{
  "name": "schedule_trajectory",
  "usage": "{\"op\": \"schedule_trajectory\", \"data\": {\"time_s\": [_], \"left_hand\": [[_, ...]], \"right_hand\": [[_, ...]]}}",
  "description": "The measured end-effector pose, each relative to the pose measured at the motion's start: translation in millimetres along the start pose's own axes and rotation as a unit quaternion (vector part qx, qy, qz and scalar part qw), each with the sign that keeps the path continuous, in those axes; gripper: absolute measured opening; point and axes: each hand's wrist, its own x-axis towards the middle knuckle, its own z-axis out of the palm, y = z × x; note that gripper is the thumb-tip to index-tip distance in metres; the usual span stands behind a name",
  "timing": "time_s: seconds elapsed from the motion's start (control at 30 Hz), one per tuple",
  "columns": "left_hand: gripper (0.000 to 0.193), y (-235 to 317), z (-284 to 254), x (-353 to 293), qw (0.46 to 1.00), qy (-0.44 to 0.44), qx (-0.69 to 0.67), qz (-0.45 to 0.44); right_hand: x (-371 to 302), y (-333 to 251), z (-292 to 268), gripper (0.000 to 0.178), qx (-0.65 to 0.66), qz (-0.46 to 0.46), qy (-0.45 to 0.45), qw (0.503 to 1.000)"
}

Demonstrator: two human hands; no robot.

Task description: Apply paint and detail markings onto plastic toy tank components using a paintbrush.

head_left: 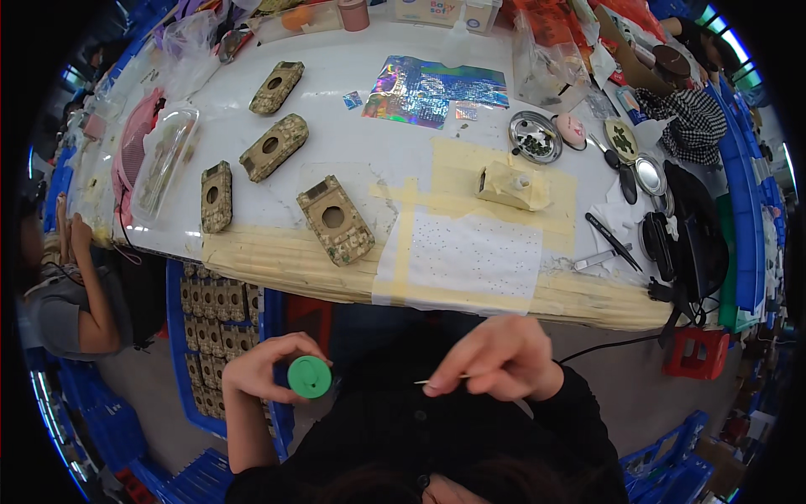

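Note:
Below the table's front edge, my left hand (273, 366) is closed round a small container whose round green lid (309, 377) faces up; its body is mostly hidden. To the right, my right hand (501, 359) pinches a toothpick (421, 383), its pale tip pointing left toward the container but apart from it. On the table ahead lies a camouflage-painted toy tank hull (351, 234) with a round hole in its top. Three more such hulls stand farther left, among them one tank hull (217, 196) near the front edge.
A dotted white sheet (470, 256) is taped at the table front. Behind it sits a tape-covered block (508, 185). Black tweezers (613, 242) and a metal dish (535, 137) of small dark parts are rightward. A blue crate (176, 336) holds several hulls. Another person (80, 311) sits left.

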Motion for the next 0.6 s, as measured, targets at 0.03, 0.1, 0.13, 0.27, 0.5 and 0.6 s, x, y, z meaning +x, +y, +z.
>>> {"op": "schedule_trajectory", "data": {"time_s": [0.03, 0.1, 0.13, 0.27, 0.5, 0.6], "left_hand": [[0.058, 11, -5, -7, 0.995, 0.037, -0.063, 0.062], [0.062, 35, -7, -6, 0.968, 0.119, -0.114, 0.19], [0.065, 49, -14, 3, 0.946, 0.158, -0.107, 0.262], [0.075, 115, -51, 46, 0.929, 0.29, 0.109, 0.202], [0.08, 166, -121, 210, 0.911, 0.326, 0.202, 0.149], [0.074, 165, -134, 265, 0.897, 0.36, 0.213, 0.142]], "right_hand": [[5, -19, -4, 0.023, 0.095, -0.035, -0.011, 0.995], [26, -44, -9, 0.023, 0.128, -0.204, -0.077, 0.967], [27, -69, 7, 0.013, 0.092, -0.207, -0.018, 0.974], [32, -95, 21, 0.016, -0.022, -0.286, -0.007, 0.958], [41, -102, 25, 0.016, -0.023, -0.343, -0.023, 0.939], [38, -107, 20, 0.015, -0.006, -0.319, -0.026, 0.947]]}}
